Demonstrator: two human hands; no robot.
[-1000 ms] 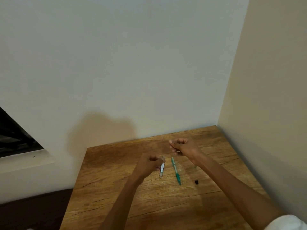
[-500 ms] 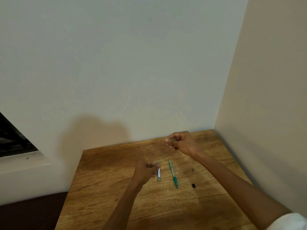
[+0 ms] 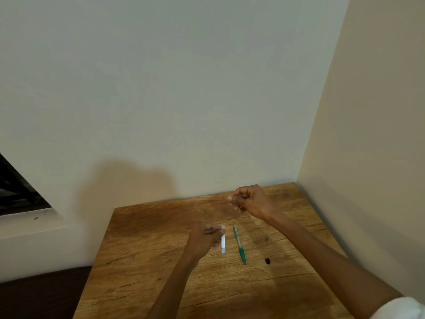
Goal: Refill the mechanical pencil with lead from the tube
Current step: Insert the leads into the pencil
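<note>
A green mechanical pencil (image 3: pixel 239 245) lies on the wooden table (image 3: pixel 147 249), tip towards me. Just left of it is the clear lead tube (image 3: pixel 222 244), lying lengthwise. My left hand (image 3: pixel 203 241) has curled fingers and pinches the tube's far end; the fingers are blurred. My right hand (image 3: pixel 251 200) hovers above the table's far side, beyond the pencil. Its thumb and fingers pinch together on a thin lead that barely shows. A small black cap (image 3: pixel 267 261) lies to the right of the pencil.
The table stands in a corner, with a pale wall (image 3: pixel 184 100) behind it and another wall (image 3: pixel 372 157) along its right edge. A dark window opening (image 3: pixel 16 192) with a sill is at the far left. Dark floor shows left of the table.
My right hand has lifted away towards the far edge of the table, still pinched. My left hand has brought the tube down beside the pencil. The camera has tilted slightly.
</note>
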